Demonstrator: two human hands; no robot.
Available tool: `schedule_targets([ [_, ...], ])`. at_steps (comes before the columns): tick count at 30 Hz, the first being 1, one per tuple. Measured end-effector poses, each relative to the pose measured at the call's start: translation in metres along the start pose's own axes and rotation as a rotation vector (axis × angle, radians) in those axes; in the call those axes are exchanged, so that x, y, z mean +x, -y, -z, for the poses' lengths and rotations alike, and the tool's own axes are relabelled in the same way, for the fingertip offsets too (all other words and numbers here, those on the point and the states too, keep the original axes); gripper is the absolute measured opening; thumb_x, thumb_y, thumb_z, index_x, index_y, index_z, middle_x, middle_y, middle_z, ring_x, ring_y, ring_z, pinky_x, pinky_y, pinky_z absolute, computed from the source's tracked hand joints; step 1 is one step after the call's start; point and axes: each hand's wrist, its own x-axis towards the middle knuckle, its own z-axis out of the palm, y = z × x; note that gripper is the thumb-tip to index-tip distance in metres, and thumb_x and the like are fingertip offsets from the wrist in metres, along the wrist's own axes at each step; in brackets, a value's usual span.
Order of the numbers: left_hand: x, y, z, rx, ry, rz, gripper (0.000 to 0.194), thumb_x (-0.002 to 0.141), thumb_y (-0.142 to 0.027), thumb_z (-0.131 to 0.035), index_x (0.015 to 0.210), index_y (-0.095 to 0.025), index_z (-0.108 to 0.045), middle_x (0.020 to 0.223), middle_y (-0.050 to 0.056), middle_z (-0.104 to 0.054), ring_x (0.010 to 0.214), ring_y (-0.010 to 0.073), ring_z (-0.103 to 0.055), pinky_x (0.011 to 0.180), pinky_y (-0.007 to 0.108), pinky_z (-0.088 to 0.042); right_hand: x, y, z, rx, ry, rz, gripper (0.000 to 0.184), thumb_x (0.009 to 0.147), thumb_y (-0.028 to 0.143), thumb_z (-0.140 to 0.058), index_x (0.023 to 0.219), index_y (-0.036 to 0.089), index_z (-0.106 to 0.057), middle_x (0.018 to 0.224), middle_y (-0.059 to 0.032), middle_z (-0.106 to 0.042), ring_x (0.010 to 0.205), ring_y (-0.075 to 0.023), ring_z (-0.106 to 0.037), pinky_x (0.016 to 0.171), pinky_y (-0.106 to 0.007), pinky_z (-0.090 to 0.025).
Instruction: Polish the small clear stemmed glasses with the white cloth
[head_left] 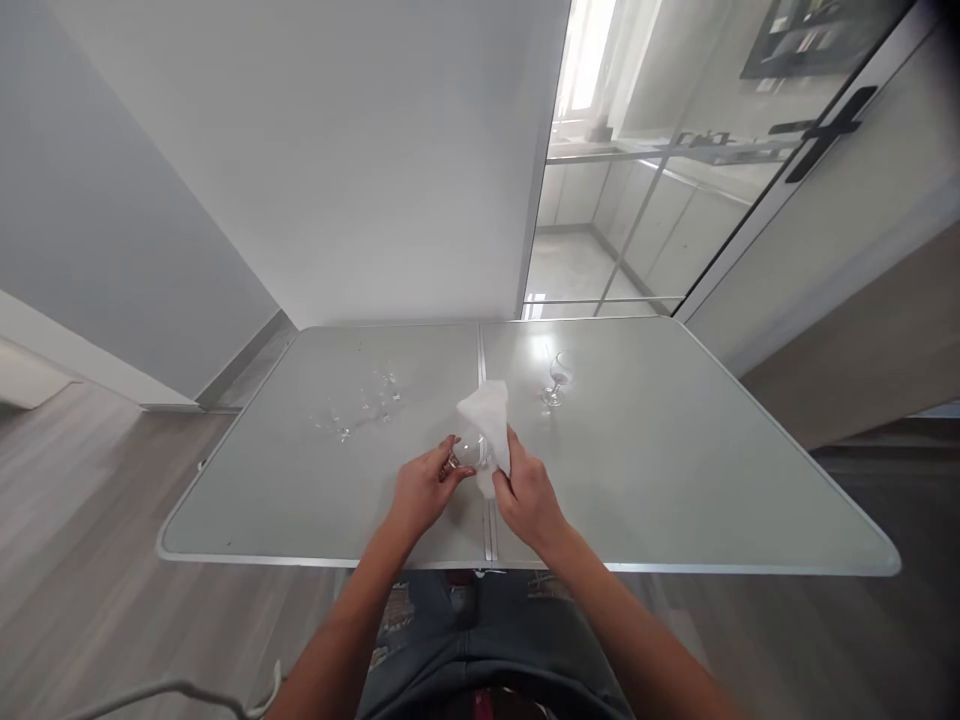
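Observation:
My left hand (424, 490) grips a small clear glass (466, 453) just above the grey folding table (660, 470). My right hand (529, 495) is closed on a white cloth (489, 415) pressed against the glass; the cloth's free end sticks up behind it. Both hands meet over the table's centre seam, near the front edge.
A clear stemmed glass (558, 378) stands upright to the right of the seam, farther back. Several more clear glasses (367, 405) are grouped on the left half. A white wall stands behind the table and a glass door (675, 180) at the back right.

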Motion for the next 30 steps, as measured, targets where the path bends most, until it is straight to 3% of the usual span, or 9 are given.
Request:
schedule_targets([
  [5, -0.009, -0.007, 0.014, 0.311, 0.184, -0.165, 0.051, 0.096, -0.043, -0.058, 0.139, -0.016, -0.054, 0.102, 0.011, -0.077, 0.081, 0.0233, -0.072, 0.066, 0.028, -0.045, -0.002, -0.016, 0.013, 0.182, 0.174, -0.083, 0.077, 0.079, 0.011, -0.048, 0.153, 0.019, -0.029, 0.135, -0.0133, -0.058, 0.118, -0.0300, -0.058, 0.103, -0.050, -0.048],
  [10, -0.010, -0.023, 0.037, 0.332, 0.293, -0.234, 0.046, 0.095, -0.039, -0.060, 0.136, -0.017, -0.057, 0.097, 0.010, -0.077, 0.078, 0.0235, -0.071, 0.063, 0.028, -0.041, -0.004, -0.019, 0.027, 0.382, 0.337, -0.094, 0.091, 0.082, 0.012, -0.048, 0.162, 0.027, -0.008, 0.167, -0.0055, -0.020, 0.152, -0.0262, -0.025, 0.124, -0.047, -0.024],
  [15, -0.020, -0.031, 0.052, -0.023, 0.345, -0.193, 0.046, 0.090, -0.047, -0.067, 0.129, -0.023, -0.065, 0.087, 0.003, -0.073, 0.071, 0.0152, -0.062, 0.066, 0.024, -0.038, -0.017, -0.019, 0.048, 0.169, 0.506, 0.227, 0.085, 0.085, 0.013, -0.048, 0.162, 0.023, -0.013, 0.143, -0.0124, -0.053, 0.130, -0.0302, -0.051, 0.116, -0.054, -0.035],
  [18, -0.021, -0.035, 0.055, -0.264, 0.480, -0.147, 0.046, 0.089, -0.050, -0.067, 0.123, -0.018, -0.070, 0.069, -0.002, -0.062, 0.062, 0.0114, -0.051, 0.061, 0.023, -0.034, -0.021, -0.025, 0.060, 0.049, 0.640, 0.485, 0.092, 0.080, 0.009, -0.050, 0.163, 0.022, -0.013, 0.096, -0.0041, -0.067, 0.094, -0.0274, -0.063, 0.115, -0.062, -0.030],
  [20, -0.019, -0.037, 0.055, -0.374, 0.570, -0.129, 0.048, 0.090, -0.052, -0.065, 0.120, -0.014, -0.072, 0.064, -0.002, -0.056, 0.059, 0.0104, -0.046, 0.057, 0.022, -0.032, -0.026, -0.025, 0.064, 0.092, 0.658, 0.512, 0.091, 0.078, 0.009, -0.050, 0.162, 0.026, -0.019, 0.088, -0.0009, -0.066, 0.085, -0.0254, -0.062, 0.113, -0.063, -0.030],
  [22, -0.016, -0.038, 0.052, -0.390, 0.598, -0.153, 0.050, 0.092, -0.052, -0.062, 0.121, -0.013, -0.072, 0.065, -0.002, -0.057, 0.059, 0.0105, -0.045, 0.056, 0.022, -0.033, -0.033, -0.020, 0.064, 0.252, 0.555, 0.370, 0.084, 0.079, 0.012, -0.052, 0.158, 0.030, -0.030, 0.110, -0.0049, -0.067, 0.096, -0.0264, -0.061, 0.110, -0.057, -0.037],
  [25, -0.016, -0.040, 0.043, -0.187, 0.446, -0.246, 0.048, 0.093, -0.047, -0.062, 0.130, -0.016, -0.067, 0.075, 0.001, -0.064, 0.064, 0.0124, -0.052, 0.061, 0.023, -0.039, -0.042, -0.005, 0.062, 0.597, 0.306, -0.106, 0.081, 0.078, 0.016, -0.053, 0.155, 0.032, -0.035, 0.135, -0.0056, -0.057, 0.110, -0.0264, -0.058, 0.099, -0.044, -0.046],
  [28, -0.021, -0.044, 0.028, 0.151, 0.220, -0.368, 0.044, 0.097, -0.038, -0.058, 0.135, -0.017, -0.063, 0.082, 0.007, -0.069, 0.069, 0.0163, -0.058, 0.069, 0.027, -0.043, -0.040, 0.005, 0.059, 0.847, 0.212, -0.585, 0.086, 0.071, 0.017, -0.054, 0.154, 0.029, -0.036, 0.113, -0.0045, -0.063, 0.088, -0.0217, -0.060, 0.079, -0.034, -0.051],
  [30, -0.025, -0.048, 0.020, 0.272, 0.182, -0.407, 0.043, 0.099, -0.035, -0.053, 0.137, -0.015, -0.062, 0.083, 0.010, -0.070, 0.072, 0.0184, -0.060, 0.072, 0.030, -0.043, -0.037, 0.005, 0.057, 0.868, 0.187, -0.704, 0.086, 0.069, 0.018, -0.053, 0.153, 0.024, -0.037, 0.101, -0.0046, -0.063, 0.079, -0.0208, -0.059, 0.072, -0.033, -0.051],
])
